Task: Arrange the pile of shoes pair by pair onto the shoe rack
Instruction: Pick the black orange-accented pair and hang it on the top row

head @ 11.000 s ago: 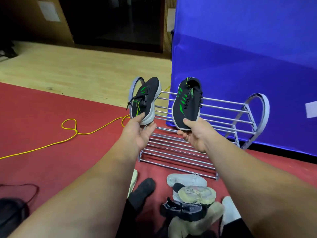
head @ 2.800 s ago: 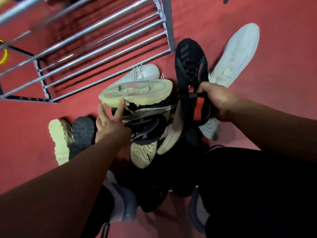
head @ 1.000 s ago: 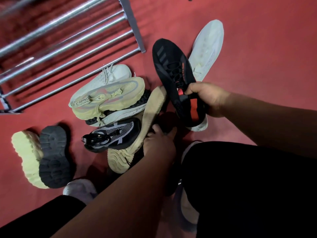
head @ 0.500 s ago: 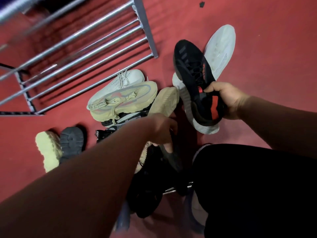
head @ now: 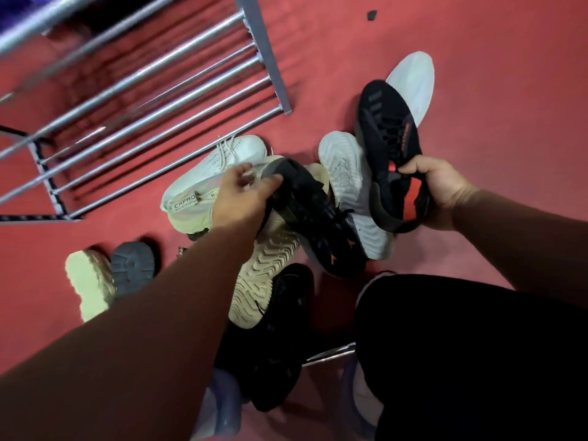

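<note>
My right hand [head: 436, 189] grips a black sneaker with a red heel patch and pale ribbed sole [head: 386, 138] by its heel, held above the floor at the right. My left hand [head: 243, 197] is closed on the toe end of a matching black sneaker with an orange mark [head: 318, 218], lifted over the pile. Under it lie a beige-soled shoe [head: 264, 272], a cream shoe marked CAPRO [head: 187, 205] and a white laced sneaker [head: 235, 152]. The metal shoe rack [head: 152, 90] stands at the upper left.
A white shoe [head: 413, 87] lies sole up on the red carpet behind the right-hand sneaker. A yellow-soled and a grey-soled shoe [head: 111, 275] lie at the left. More black shoes [head: 280, 345] sit near my black-trousered knee [head: 461, 345].
My left hand has pulled a second black sneaker out of the pile and raised it. The right hand keeps hold of its black sneaker, shifted slightly right.
</note>
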Demonstrator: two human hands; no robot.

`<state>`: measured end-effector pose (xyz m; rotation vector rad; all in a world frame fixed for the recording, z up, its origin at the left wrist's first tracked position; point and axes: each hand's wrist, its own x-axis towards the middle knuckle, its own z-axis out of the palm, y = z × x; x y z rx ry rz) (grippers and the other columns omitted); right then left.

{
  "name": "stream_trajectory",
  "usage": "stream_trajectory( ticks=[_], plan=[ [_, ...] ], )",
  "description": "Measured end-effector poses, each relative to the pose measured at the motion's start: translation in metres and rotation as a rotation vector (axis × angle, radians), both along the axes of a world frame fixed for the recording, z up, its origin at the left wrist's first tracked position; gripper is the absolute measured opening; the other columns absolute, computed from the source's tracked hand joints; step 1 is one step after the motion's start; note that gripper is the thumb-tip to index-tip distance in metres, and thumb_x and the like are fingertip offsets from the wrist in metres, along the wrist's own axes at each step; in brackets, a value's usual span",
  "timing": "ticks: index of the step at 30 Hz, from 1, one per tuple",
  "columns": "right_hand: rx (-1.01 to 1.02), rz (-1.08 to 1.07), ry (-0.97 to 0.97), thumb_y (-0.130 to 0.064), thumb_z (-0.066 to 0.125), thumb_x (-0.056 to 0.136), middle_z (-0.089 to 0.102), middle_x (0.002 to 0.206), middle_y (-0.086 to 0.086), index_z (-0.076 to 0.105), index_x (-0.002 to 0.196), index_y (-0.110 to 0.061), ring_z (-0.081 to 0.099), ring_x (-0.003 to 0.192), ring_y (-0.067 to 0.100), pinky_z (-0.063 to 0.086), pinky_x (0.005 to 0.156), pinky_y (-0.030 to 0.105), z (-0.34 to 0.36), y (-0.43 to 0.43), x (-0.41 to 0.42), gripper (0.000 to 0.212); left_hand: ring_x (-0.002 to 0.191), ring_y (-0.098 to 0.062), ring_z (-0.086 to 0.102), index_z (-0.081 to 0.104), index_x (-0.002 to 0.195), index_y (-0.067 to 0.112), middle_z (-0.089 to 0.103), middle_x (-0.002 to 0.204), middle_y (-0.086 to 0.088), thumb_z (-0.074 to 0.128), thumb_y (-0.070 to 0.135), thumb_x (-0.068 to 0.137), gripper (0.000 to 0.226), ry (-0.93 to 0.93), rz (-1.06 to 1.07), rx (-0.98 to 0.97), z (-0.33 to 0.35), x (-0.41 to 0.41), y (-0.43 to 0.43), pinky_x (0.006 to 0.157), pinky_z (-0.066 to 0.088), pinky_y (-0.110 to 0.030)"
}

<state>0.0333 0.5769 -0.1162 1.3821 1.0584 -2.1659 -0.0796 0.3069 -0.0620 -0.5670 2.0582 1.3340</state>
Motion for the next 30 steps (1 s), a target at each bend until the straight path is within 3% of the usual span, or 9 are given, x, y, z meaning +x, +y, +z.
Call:
stream_trajectory(
  ticks=[2, 6, 9, 11, 14, 18, 23, 27, 30],
  plan=[
    [-0.008, -0.024, -0.003, -0.02, 0.048, 0.09, 0.075, 0.079, 0.004, 0.074, 0.092, -0.013, 0.071, 0.07, 0.023, 0.059, 0.071, 0.028, 0.0, 0.0, -0.001, 0.027, 0.083, -0.028, 0.072, 0.061, 0.098, 0.017, 0.074, 0.099, -0.009, 0.089, 0.044, 0.067, 0.05, -0.07, 0.071, 0.043, -0.001, 0.012, -0.009, 0.084, 0.06, -0.051],
    [-0.061, -0.091, 0.014, -0.018, 0.046, 0.09, 0.075, 0.08, 0.005, 0.079, 0.077, -0.011, 0.072, 0.07, 0.023, 0.06, 0.07, 0.028, 0.005, -0.002, -0.011, 0.036, 0.084, -0.028, 0.072, 0.06, 0.096, 0.015, 0.075, 0.098, -0.012, 0.088, 0.036, 0.077, 0.04, -0.079, 0.193, 0.185, -0.004, 0.021, -0.025, 0.078, 0.059, -0.042],
    [-0.102, -0.037, 0.034, -0.018, 0.047, 0.091, 0.076, 0.086, 0.008, 0.081, 0.079, -0.008, 0.074, 0.077, 0.024, 0.061, 0.077, 0.031, 0.013, -0.012, -0.026, 0.038, 0.077, -0.023, 0.071, 0.07, 0.091, 0.018, 0.075, 0.089, -0.003, 0.078, 0.047, 0.077, 0.034, -0.098, 0.162, -0.143, -0.009, 0.021, -0.055, 0.079, 0.062, -0.044],
    [-0.106, 0.053, 0.047, -0.018, 0.046, 0.092, 0.077, 0.093, 0.01, 0.082, 0.086, -0.008, 0.074, 0.083, 0.026, 0.06, 0.083, 0.035, 0.016, -0.022, -0.034, 0.037, 0.06, -0.019, 0.063, 0.069, 0.092, 0.011, 0.067, 0.085, -0.008, 0.063, 0.036, 0.089, 0.026, -0.159, 0.125, -0.31, -0.013, 0.027, -0.079, 0.063, 0.057, -0.031],
    [-0.077, 0.185, 0.039, -0.018, 0.046, 0.091, 0.076, 0.106, 0.015, 0.08, 0.102, -0.006, 0.072, 0.096, 0.032, 0.056, 0.1, 0.046, 0.015, -0.041, -0.04, 0.038, 0.044, -0.016, 0.053, 0.067, 0.083, 0.008, 0.064, 0.07, -0.011, 0.06, 0.022, 0.092, 0.018, -0.415, 0.112, -0.366, -0.015, 0.061, -0.112, 0.05, 0.046, -0.022],
    [0.0, 0.262, -0.016, -0.023, 0.056, 0.082, 0.068, 0.116, 0.02, 0.069, 0.126, 0.001, 0.064, 0.105, 0.035, 0.044, 0.112, 0.055, 0.011, -0.051, -0.037, 0.051, 0.047, -0.015, 0.045, 0.06, 0.067, 0.016, 0.053, 0.059, -0.003, 0.069, 0.027, 0.088, 0.025, -0.804, -0.299, -0.426, -0.016, 0.114, -0.132, 0.052, 0.037, -0.019],
    [0.022, 0.303, 0.012, -0.023, 0.056, 0.083, 0.069, 0.113, 0.019, 0.07, 0.116, -0.006, 0.066, 0.101, 0.034, 0.049, 0.107, 0.048, 0.016, -0.051, -0.034, 0.04, 0.048, -0.006, 0.051, 0.07, 0.094, 0.006, 0.058, 0.057, 0.003, 0.075, 0.004, 0.085, 0.01, -0.715, -0.547, -0.494, -0.023, 0.14, -0.121, 0.045, 0.042, -0.014],
    [0.014, 0.336, 0.002, -0.028, 0.068, 0.061, 0.054, 0.118, 0.023, 0.059, 0.119, -0.013, 0.054, 0.106, 0.037, 0.043, 0.105, 0.046, 0.015, -0.047, -0.025, 0.06, 0.086, -0.018, 0.062, 0.064, 0.129, 0.007, 0.065, 0.097, -0.004, 0.084, 0.013, 0.079, 0.054, -0.648, -0.654, -0.53, -0.03, 0.147, -0.116, 0.074, 0.05, -0.023],
    [0.048, 0.337, 0.007, -0.025, 0.063, 0.065, 0.058, 0.109, 0.022, 0.063, 0.108, -0.01, 0.056, 0.101, 0.036, 0.043, 0.099, 0.046, 0.02, -0.05, -0.022, 0.045, 0.094, -0.016, 0.053, 0.043, 0.149, 0.015, 0.055, 0.104, -0.002, 0.079, 0.006, 0.083, 0.075, -0.54, -0.634, -0.511, -0.041, 0.156, -0.12, 0.077, 0.04, -0.021]
  ],
)
